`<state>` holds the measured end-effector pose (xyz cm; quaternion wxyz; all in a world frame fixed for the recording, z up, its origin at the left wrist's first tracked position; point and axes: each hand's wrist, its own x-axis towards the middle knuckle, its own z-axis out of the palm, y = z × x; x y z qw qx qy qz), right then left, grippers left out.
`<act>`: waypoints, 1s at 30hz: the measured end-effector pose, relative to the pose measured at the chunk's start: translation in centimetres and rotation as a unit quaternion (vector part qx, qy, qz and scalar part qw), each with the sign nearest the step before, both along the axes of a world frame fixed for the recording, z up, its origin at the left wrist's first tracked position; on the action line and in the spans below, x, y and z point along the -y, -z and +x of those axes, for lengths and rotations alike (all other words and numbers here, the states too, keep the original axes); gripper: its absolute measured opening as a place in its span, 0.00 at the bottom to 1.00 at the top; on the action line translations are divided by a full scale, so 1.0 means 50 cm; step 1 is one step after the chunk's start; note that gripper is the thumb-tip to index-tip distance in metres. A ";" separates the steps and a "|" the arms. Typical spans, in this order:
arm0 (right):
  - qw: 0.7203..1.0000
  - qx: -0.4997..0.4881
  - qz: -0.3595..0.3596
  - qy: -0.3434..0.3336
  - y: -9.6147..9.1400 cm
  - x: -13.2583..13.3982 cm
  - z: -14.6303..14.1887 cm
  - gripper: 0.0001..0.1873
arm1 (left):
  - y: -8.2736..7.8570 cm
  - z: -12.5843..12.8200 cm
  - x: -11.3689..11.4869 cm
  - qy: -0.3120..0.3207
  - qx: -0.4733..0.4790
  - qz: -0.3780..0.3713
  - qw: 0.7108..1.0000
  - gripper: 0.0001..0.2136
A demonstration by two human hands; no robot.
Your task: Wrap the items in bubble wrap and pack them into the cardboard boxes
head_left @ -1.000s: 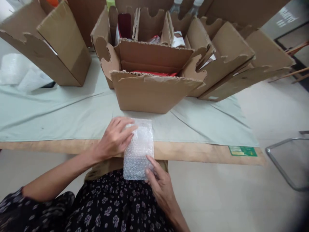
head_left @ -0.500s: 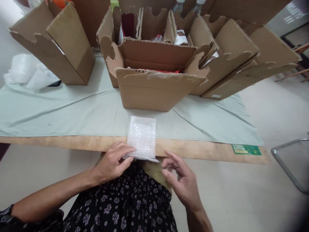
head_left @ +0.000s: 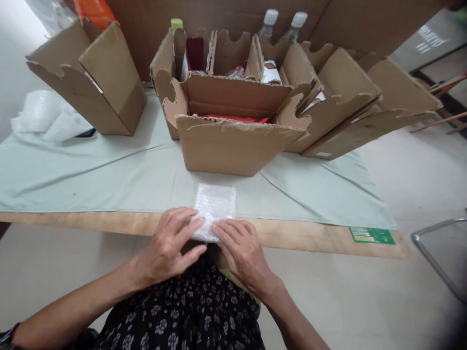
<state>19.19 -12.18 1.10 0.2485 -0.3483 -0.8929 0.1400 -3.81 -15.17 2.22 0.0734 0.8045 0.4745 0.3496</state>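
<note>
A small folded piece of bubble wrap (head_left: 215,206) lies at the near edge of the wooden table (head_left: 310,233), partly on the pale green cloth (head_left: 109,175). My left hand (head_left: 171,245) rests on its near left corner, fingers stretched flat over it. From the other side my right hand (head_left: 242,253) presses the near right corner with its fingers flat too. Both hands meet at the table's edge above my lap. Just beyond the wrap stands an open cardboard box (head_left: 233,141) with something red inside.
Several open cardboard boxes (head_left: 350,102) crowd the back of the table, one more box (head_left: 98,78) at the left. Loose bubble wrap (head_left: 44,114) lies at the far left. Bottles (head_left: 270,22) stand behind the boxes. A metal chair frame (head_left: 438,262) is at the right.
The bubble wrap, which hung over the table's edge, is now folded shorter on the table. My right hand has come back onto it, and both hands press its near edge.
</note>
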 end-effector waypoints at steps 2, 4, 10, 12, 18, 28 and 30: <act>0.999 -0.012 -0.052 -0.007 -0.015 -0.011 0.002 0.18 | -0.001 -0.004 0.002 0.042 -0.030 0.024 0.998 0.19; 0.993 -0.022 -0.113 -0.002 -0.025 -0.024 0.004 0.17 | 0.001 -0.005 -0.008 0.058 -0.018 -0.001 0.998 0.14; 0.993 -0.028 0.003 0.113 -0.025 -0.042 0.001 0.17 | 0.017 0.007 -0.088 0.013 0.029 -0.148 0.988 0.13; 0.994 0.014 0.055 0.093 -0.026 -0.044 -0.005 0.17 | 0.021 0.011 -0.105 -0.012 0.007 -0.145 0.989 0.13; 0.999 0.001 -0.022 0.039 -0.012 -0.086 -0.020 0.16 | 0.019 0.002 -0.076 -0.134 0.128 -0.123 0.975 0.17; 0.952 -0.181 -0.232 0.080 -0.032 -0.033 -0.007 0.14 | -0.013 0.056 -0.046 -0.046 0.497 -0.387 0.775 0.16; 0.955 -0.154 -0.240 0.086 -0.043 -0.029 0.021 0.26 | -0.020 0.061 -0.051 -0.041 0.465 -0.362 0.807 0.12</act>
